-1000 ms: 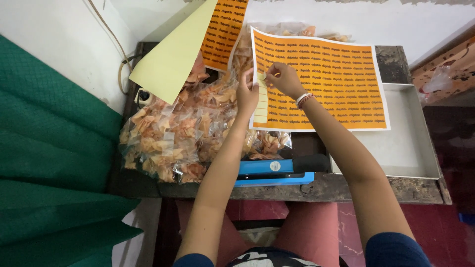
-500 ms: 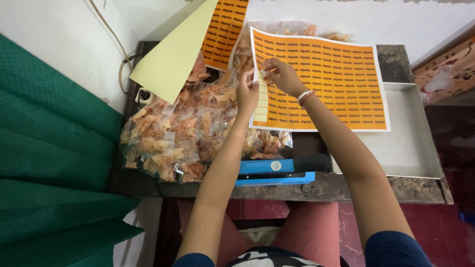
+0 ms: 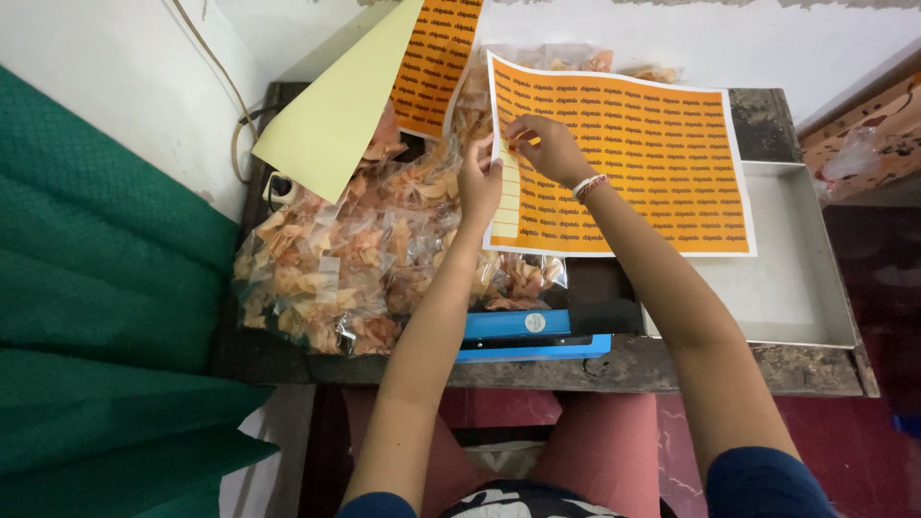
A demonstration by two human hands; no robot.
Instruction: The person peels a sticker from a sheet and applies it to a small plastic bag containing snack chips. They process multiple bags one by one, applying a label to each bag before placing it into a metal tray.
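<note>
A big sheet of small orange stickers lies across the table and a pile of snack bags. Its left column is peeled down to pale yellow backing. My left hand grips the sheet's left edge, thumb on the peeled column. My right hand rests on the upper left part of the sheet, with its fingertips pinched on one orange sticker. Both forearms reach up from the bottom of the view.
Clear bags of orange snacks are heaped on the table's left half. A second sticker sheet, its yellow back folded over, leans behind them. A blue heat sealer sits at the front edge, a grey tray at the right, green cloth at the left.
My right hand's fingers have shifted a little at the sheet's upper left and pinch a sticker. My left hand and the sheet have stayed where they were.
</note>
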